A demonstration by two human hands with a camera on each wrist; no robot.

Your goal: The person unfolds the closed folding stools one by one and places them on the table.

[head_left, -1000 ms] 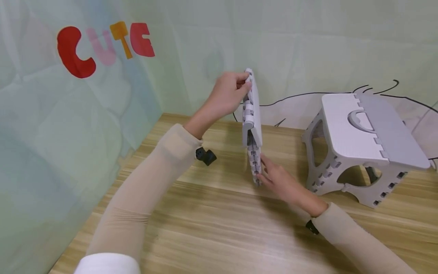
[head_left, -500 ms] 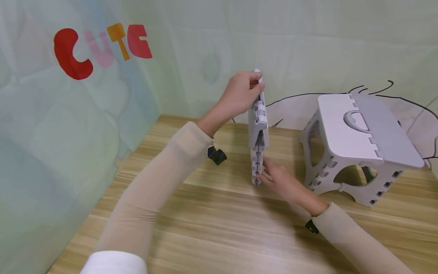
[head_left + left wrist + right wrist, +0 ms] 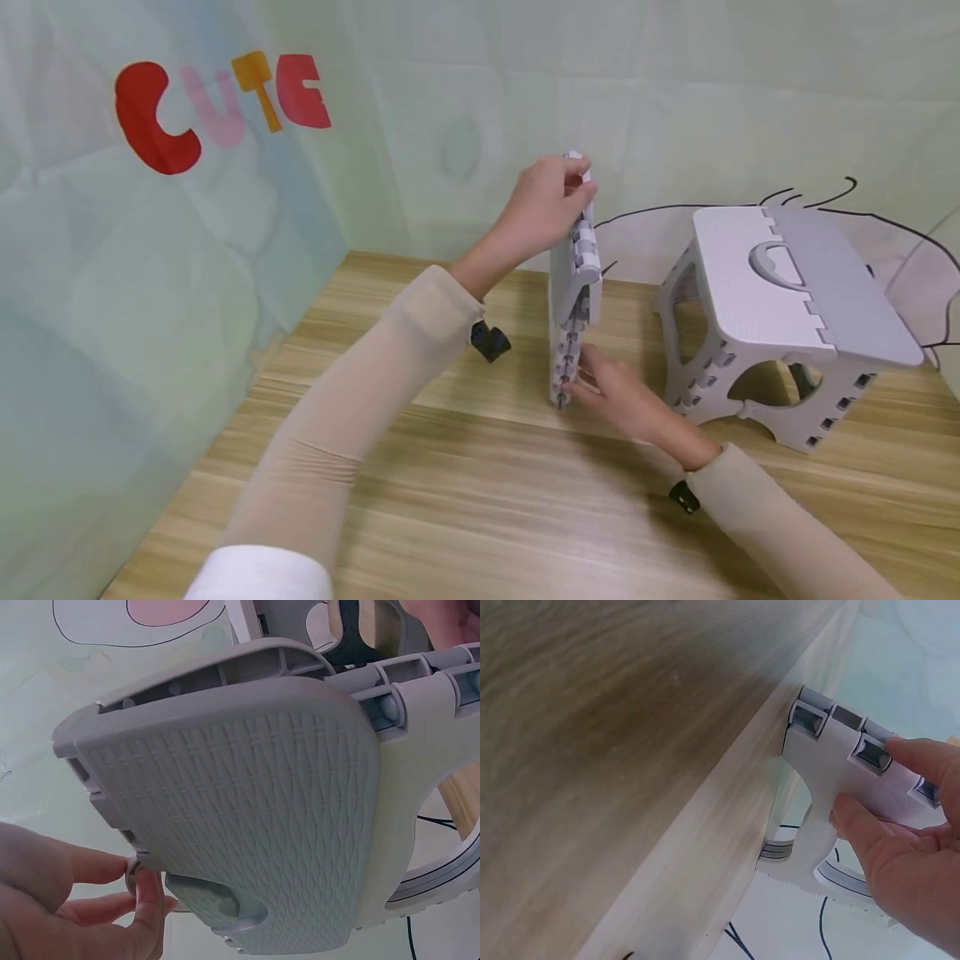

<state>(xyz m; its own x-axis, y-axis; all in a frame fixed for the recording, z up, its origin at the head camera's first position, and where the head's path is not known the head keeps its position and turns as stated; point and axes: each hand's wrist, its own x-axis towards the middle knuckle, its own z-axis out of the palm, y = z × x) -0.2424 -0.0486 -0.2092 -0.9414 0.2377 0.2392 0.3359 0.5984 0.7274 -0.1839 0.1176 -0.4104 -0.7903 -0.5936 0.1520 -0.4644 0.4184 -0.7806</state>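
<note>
A folded white and grey step stool (image 3: 564,283) stands on edge over the wooden table, its hinged side toward me. At its top, my left hand (image 3: 543,204) holds the carry handle (image 3: 133,877) between thumb and fingers. The woven-textured grey seat half (image 3: 247,802) fills the left wrist view, and the two seat halves lie folded down close together. Low on the stool, my right hand (image 3: 622,396) grips the folded leg panel (image 3: 836,754), thumb on its flat face and a finger along the hinged edge.
To the right stands a second stool (image 3: 750,308) of the same kind, unfolded, with its handle on top. The wooden table (image 3: 465,500) runs up to a printed cloth backdrop (image 3: 465,83). Colourful letters (image 3: 157,125) mark the left side of the cloth.
My left hand has moved to the right with the top of the folded stool, which leans further right. The stool's lower end and my right hand stay nearly in place.
</note>
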